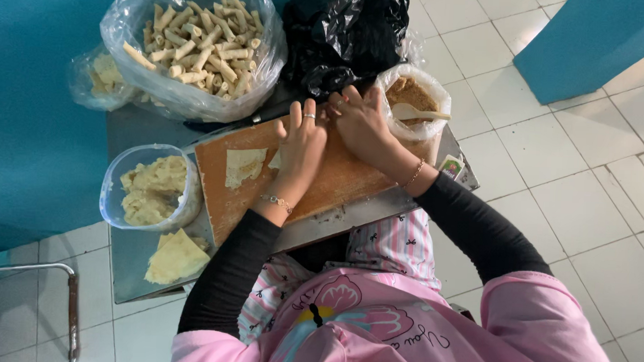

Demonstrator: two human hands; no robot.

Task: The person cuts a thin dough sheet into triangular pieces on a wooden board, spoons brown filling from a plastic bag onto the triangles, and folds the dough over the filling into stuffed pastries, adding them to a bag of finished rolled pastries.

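Under your fingertips, at the far edge of the brown wooden cutting board (336,181), your left hand (299,148) and right hand (363,122) lie flat, side by side, fingers together and pressed down on something I cannot make out beneath them. Press unevenly and it could split or slide off that edge toward the black plastic bag (341,32). One pale square pastry sheet (244,165) waits just left of your left fingers.

Two hands (302,148), three clear bags (191,48), one board (336,181).
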